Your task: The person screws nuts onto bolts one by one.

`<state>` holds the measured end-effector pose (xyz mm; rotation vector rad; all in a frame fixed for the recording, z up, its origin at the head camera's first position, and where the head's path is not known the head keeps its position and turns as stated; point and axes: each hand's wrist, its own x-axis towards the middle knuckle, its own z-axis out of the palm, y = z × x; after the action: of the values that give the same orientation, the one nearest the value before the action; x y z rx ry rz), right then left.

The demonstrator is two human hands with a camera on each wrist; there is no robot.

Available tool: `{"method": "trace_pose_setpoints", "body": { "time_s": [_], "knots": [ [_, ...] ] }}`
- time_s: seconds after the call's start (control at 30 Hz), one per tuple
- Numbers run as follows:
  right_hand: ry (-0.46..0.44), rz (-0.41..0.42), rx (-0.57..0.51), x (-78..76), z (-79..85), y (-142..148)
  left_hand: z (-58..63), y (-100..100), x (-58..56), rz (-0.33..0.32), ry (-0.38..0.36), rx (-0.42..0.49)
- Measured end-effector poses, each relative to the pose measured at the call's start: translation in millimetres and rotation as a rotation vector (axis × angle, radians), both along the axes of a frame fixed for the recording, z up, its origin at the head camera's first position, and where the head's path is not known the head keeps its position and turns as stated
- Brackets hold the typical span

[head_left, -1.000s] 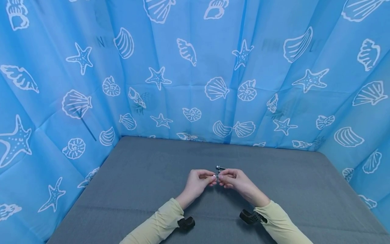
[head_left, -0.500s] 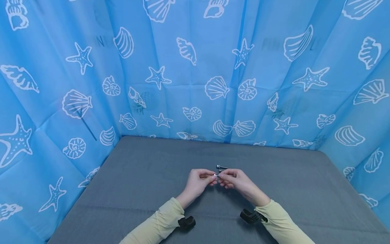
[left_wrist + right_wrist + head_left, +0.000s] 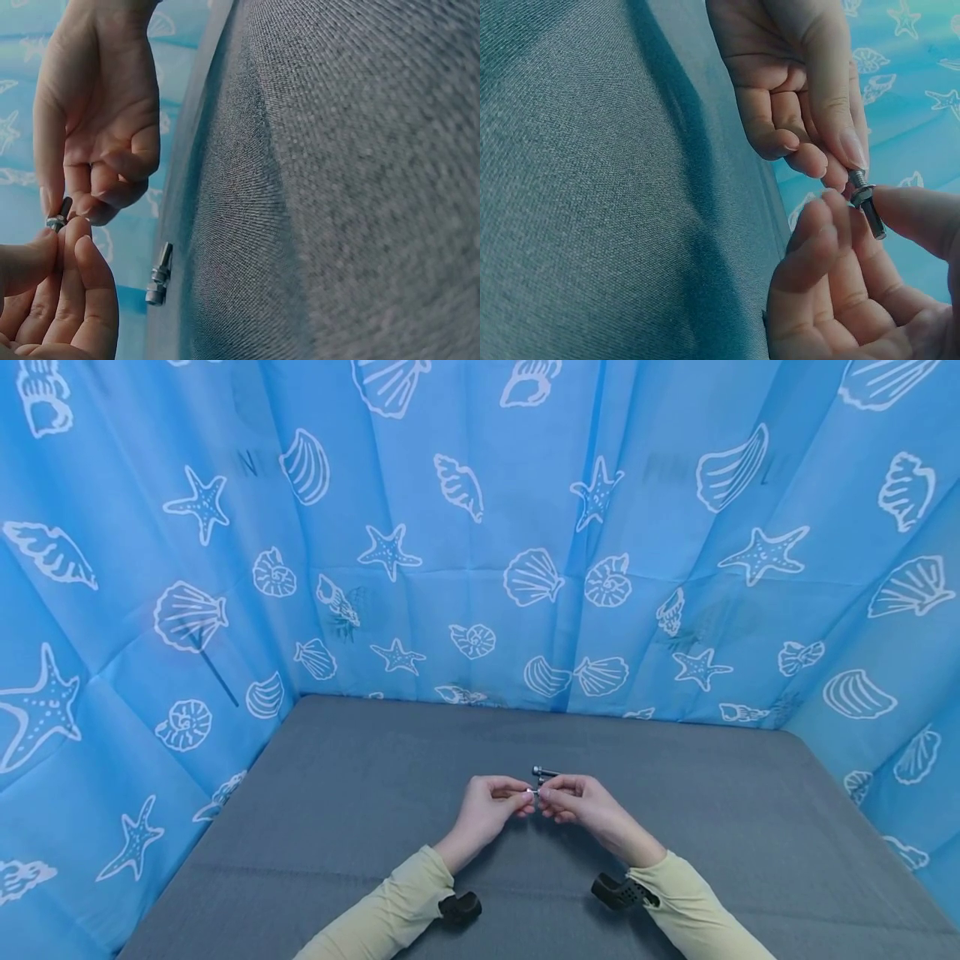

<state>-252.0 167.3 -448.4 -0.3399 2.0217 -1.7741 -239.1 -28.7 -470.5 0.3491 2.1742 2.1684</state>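
Over the table, both hands meet at a small metal bolt (image 3: 875, 222) with a nut (image 3: 862, 195) on its thread. My left hand (image 3: 483, 810) pinches one end between thumb and fingertips; the head of the bolt is hidden there. From the other side, the right hand (image 3: 588, 810) has its thumb and fingertips at the nut, as the right wrist view shows. The shank's dark end points toward the right palm. Just beyond the hands lies another bolt (image 3: 161, 274) with a nut on it; in the head view the right hand partly covers it.
Grey cloth covers the table (image 3: 360, 793). A blue curtain (image 3: 465, 602) printed with shells and starfish hangs along the back and sides. Black wrist mounts (image 3: 459, 907) sit at both pale yellow sleeves (image 3: 390, 902), low over the cloth.
Both hands stay in nearly the same place, with only slight finger movement at the bolt. The bolt lying on the table has not moved.
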Motion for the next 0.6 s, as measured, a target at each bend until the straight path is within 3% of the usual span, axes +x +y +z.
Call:
{"method": "trace_pose_setpoints", "body": {
  "time_s": [0.6],
  "knots": [
    [0.003,0.009,0.015,0.4,0.6,0.1,-0.6,0.1,-0.3,0.008,-0.009,-0.005]
  ]
}}
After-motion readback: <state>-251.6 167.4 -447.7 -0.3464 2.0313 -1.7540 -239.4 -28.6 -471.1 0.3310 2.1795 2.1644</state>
